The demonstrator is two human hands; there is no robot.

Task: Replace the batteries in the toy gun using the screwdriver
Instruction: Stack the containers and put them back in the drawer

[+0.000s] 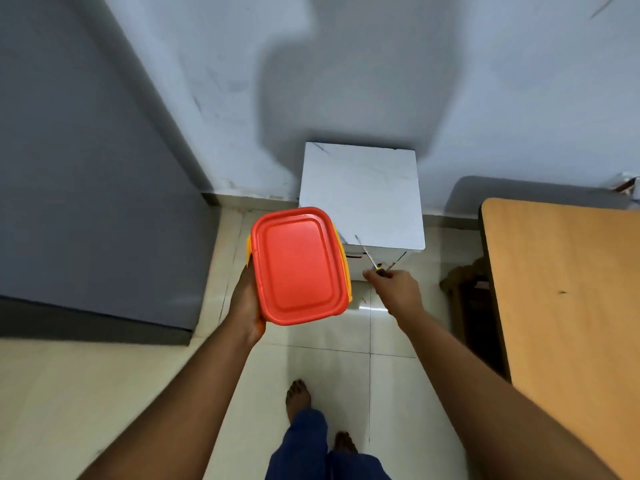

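Head view, person standing on a pale tiled floor (329, 348), bare feet and blue trouser legs visible at the bottom edge. Grey wall (381, 81) ahead; a dark grey panel (86, 185) fills the left side. Wooden bench (568, 299) runs along the right edge, its top bare where visible. A white marble-patterned cabinet (362, 195) stands against the wall, between panel and bench. Left hand (247, 299) supports from beneath and at the side a yellow box with a red lid (298, 266), lid on, held level in front of the cabinet's near left corner; contents not visible. Right hand (394, 287) has fingers curled round the handle of a screwdriver (367, 256), thin metal shaft pointing up and away toward the cabinet's front edge. A second thin rod appears beside the shaft; cannot tell what it is. Toy gun and batteries not visible.
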